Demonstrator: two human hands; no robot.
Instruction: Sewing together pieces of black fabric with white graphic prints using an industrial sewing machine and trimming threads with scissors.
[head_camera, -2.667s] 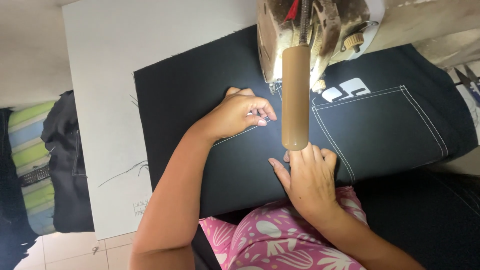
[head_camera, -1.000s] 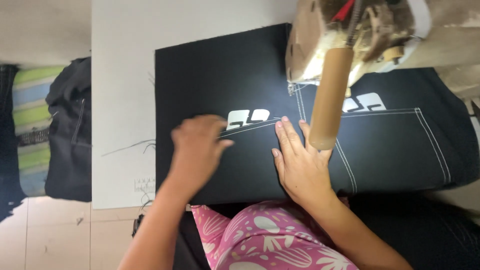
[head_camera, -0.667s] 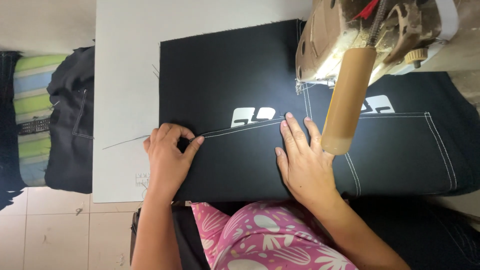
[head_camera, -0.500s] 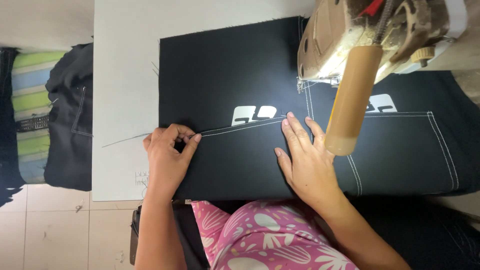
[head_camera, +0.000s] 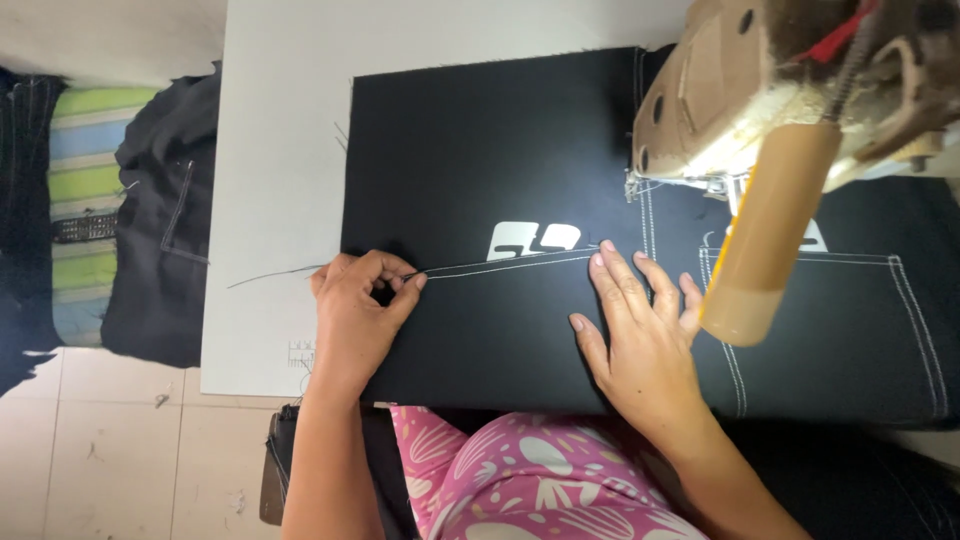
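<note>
At far left we see a tiled floor (head_camera: 110, 450) and dark garments (head_camera: 160, 260) piled beside the white table (head_camera: 280, 130). Our left hand (head_camera: 355, 315) pinches the black fabric (head_camera: 480, 150) at its white-stitched seam, fingers curled closed. Our right hand (head_camera: 640, 340) lies flat, fingers spread, holding nothing, just beside the sewing machine (head_camera: 790, 90).

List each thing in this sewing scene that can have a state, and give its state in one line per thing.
Black fabric: spread flat on the white table, partly under the sewing machine.
Left hand: pinching the fabric's edge at the stitched seam.
Right hand: open, pressed flat on the fabric.
Dark garment: hanging off the table's edge.
</note>
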